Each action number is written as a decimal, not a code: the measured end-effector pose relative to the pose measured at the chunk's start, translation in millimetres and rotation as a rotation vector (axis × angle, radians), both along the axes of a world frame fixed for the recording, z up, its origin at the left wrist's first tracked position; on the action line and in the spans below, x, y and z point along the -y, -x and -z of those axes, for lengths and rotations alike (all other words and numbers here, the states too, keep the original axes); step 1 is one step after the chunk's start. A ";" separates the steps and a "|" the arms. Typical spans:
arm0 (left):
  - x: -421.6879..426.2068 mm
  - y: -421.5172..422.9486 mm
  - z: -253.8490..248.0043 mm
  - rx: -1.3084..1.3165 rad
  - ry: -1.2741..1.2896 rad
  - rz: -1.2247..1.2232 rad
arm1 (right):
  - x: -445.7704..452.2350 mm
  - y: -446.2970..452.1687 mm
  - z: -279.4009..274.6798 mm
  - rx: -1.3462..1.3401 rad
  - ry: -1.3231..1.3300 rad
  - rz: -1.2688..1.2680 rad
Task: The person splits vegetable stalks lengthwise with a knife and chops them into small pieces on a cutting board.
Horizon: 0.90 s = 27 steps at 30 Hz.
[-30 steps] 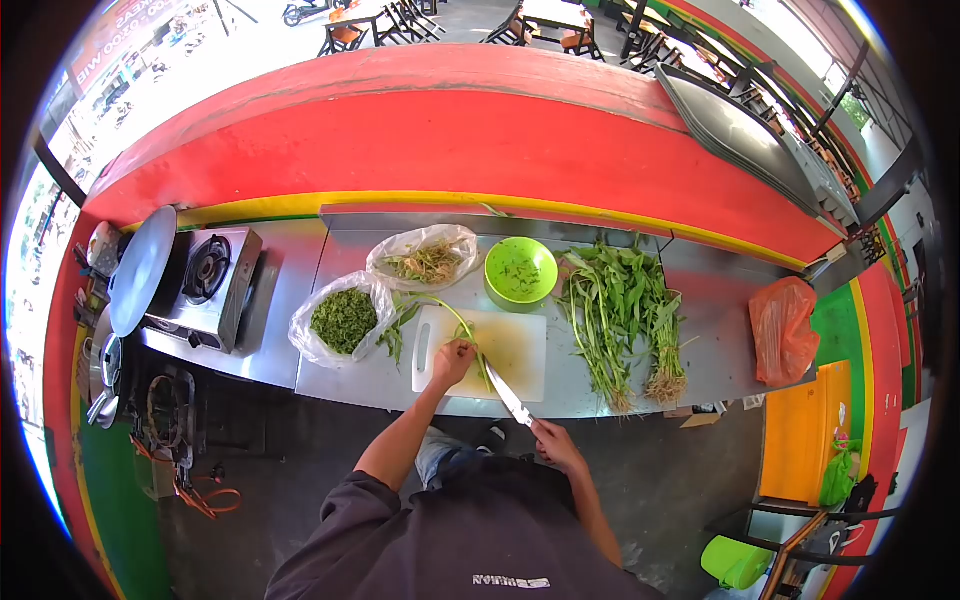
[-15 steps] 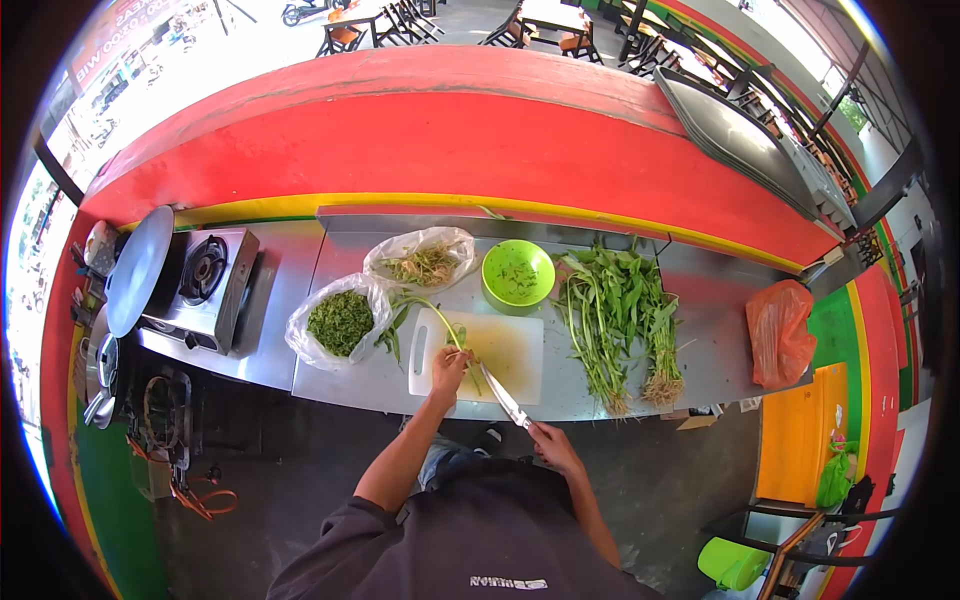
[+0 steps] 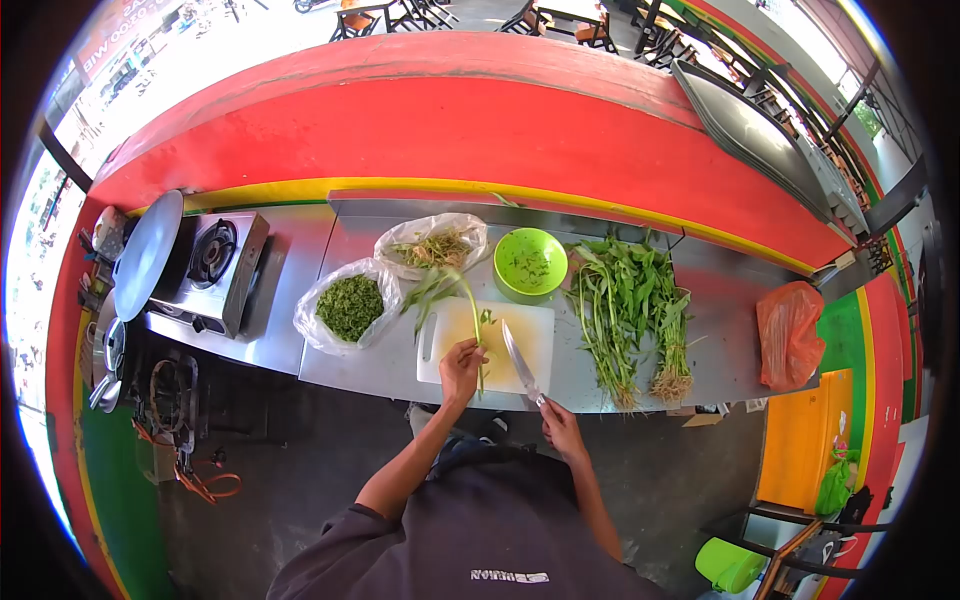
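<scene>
My left hand (image 3: 462, 368) grips a green leafy stem (image 3: 474, 312) over the white cutting board (image 3: 540, 325); the stem's leaves hang off to the left. My right hand (image 3: 562, 428) is closed round the handle of a knife (image 3: 518, 358), whose blade points up and left over the board, apart from the stem. Behind the board stands a green bowl (image 3: 530, 262) with bits of leaf inside. Chopped greens (image 3: 349, 308) fill a plastic bag to the left, and another bag holds roots and stem scraps (image 3: 436, 249). Whole leafy bunches (image 3: 625, 310) lie at the right.
A gas stove (image 3: 212, 262) and a large pan lid (image 3: 149, 255) are at the left. An orange plastic bag (image 3: 789, 335) lies at the counter's right end. Behind the counter (image 3: 715, 350) runs a red wall (image 3: 450, 135), with stacked trays (image 3: 750, 140) at its right.
The stem has been lifted and swung more upright in my left hand. The knife blade has moved right, away from the stem. The whole view has shifted slightly.
</scene>
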<state>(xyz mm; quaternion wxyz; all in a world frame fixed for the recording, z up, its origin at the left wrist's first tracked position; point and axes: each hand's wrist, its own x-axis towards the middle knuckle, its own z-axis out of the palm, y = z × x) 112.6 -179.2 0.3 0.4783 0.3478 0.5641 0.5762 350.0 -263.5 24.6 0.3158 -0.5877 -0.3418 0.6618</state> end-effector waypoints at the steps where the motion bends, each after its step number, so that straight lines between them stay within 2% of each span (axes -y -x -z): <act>1: -2.4 -0.8 -2.6 0.035 -0.056 0.028 | 0.7 -0.3 1.2 -0.003 0.002 0.000; 3: -1.1 -0.7 0.0 0.067 -0.059 0.027 | -0.2 -1.0 2.5 -0.049 0.015 0.031; 5: 0.3 1.1 10.3 0.037 0.043 -0.013 | -0.2 -1.2 2.7 -0.026 0.013 0.028; 10: 16.0 10.4 46.0 -0.218 0.170 0.006 | -0.1 -0.3 -0.6 -0.029 -0.005 0.058; 13: 16.7 12.3 51.3 -0.169 0.210 -0.006 | 2.4 -1.5 -1.4 -0.094 -0.031 0.035; 15: 14.2 12.2 54.6 -0.177 0.210 0.004 | 2.7 -1.2 -3.1 -0.172 -0.006 -0.068; 17: 11.9 11.5 59.0 -0.186 0.209 0.016 | 2.7 0.2 -6.1 -0.176 0.034 -0.104; 19: 9.3 7.8 60.7 -0.090 0.190 -0.013 | 3.2 0.2 -4.5 -0.169 0.167 -0.147; 27: 7.3 3.8 62.4 -0.167 0.275 -0.001 | 4.4 -4.1 2.6 -0.256 0.299 -0.163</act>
